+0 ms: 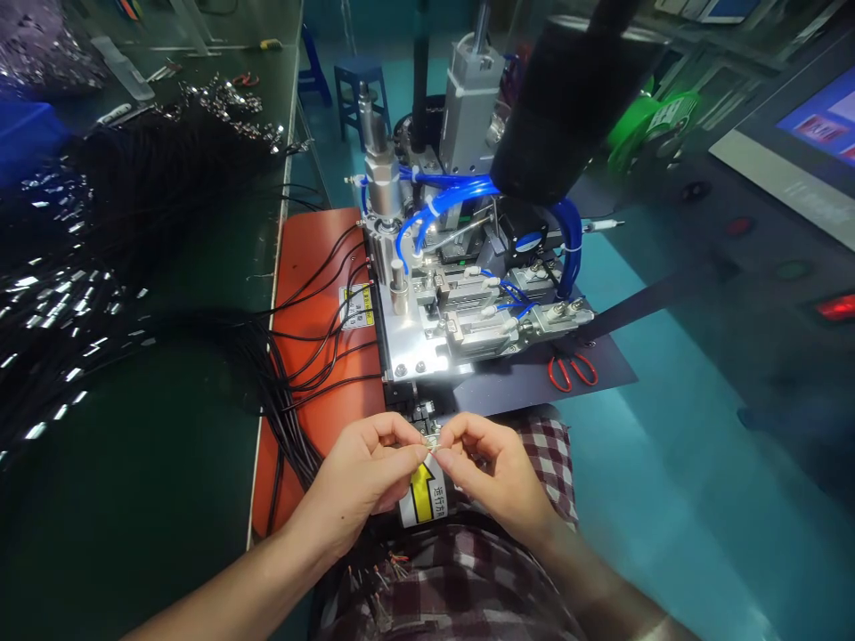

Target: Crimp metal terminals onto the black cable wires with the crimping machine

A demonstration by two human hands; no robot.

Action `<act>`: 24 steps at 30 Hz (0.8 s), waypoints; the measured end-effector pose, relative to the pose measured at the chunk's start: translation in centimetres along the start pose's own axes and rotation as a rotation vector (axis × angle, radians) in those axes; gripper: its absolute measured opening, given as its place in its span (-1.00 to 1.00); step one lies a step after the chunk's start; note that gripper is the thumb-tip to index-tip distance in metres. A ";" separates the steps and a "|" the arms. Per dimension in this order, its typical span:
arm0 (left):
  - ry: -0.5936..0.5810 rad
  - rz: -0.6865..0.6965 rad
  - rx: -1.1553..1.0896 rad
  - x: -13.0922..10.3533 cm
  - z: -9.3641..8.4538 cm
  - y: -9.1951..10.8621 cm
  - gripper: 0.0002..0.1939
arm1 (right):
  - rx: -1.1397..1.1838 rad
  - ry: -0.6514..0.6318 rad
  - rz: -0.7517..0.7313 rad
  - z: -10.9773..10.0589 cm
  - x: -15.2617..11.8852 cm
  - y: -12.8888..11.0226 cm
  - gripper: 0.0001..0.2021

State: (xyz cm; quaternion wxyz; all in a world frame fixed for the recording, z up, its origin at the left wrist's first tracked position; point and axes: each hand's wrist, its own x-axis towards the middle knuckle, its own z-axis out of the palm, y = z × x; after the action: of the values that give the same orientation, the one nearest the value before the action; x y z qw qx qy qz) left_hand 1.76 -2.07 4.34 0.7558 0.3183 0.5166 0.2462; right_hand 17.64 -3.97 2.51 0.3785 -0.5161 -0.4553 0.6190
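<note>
My left hand (374,463) and my right hand (498,467) meet fingertip to fingertip at the front of a metal machine (411,334). Both are closed in a pinch on thin pale wires (433,445), whose ends are mostly covered by my fingers. Just beyond the fingertips sits a small black fixture (422,417). Under them is a white label (437,503) with a yellow arrow. Several black cables (327,312) run from the machine's left edge over an orange board (300,472), left of my left hand. More loose wire ends (387,570) lie against the checked clothing below.
A dark green table (193,481) at left carries a big heap of black cables (166,178) with shiny metal ends. Red-handled scissors (573,372) lie on the grey plate at right. A black cylinder (554,107) hangs over the machine, and a control panel (788,187) stands far right.
</note>
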 end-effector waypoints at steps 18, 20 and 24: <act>-0.005 0.007 -0.039 0.1 0.0 0.0 -0.85 | 0.110 0.041 0.043 0.2 0.0 0.5 -0.86; 0.003 0.008 -0.031 0.0 0.0 -0.1 -0.83 | 0.103 0.026 0.049 0.2 0.1 0.4 -0.85; -0.005 0.012 -0.013 0.0 0.0 -0.2 -0.82 | 0.093 0.052 0.056 0.6 0.2 0.2 -0.85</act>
State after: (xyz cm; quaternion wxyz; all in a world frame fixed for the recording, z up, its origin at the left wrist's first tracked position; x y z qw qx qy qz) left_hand 1.80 -2.21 4.21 0.7577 0.3173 0.5109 0.2533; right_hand 17.05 -3.94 2.26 0.3962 -0.5263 -0.4015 0.6363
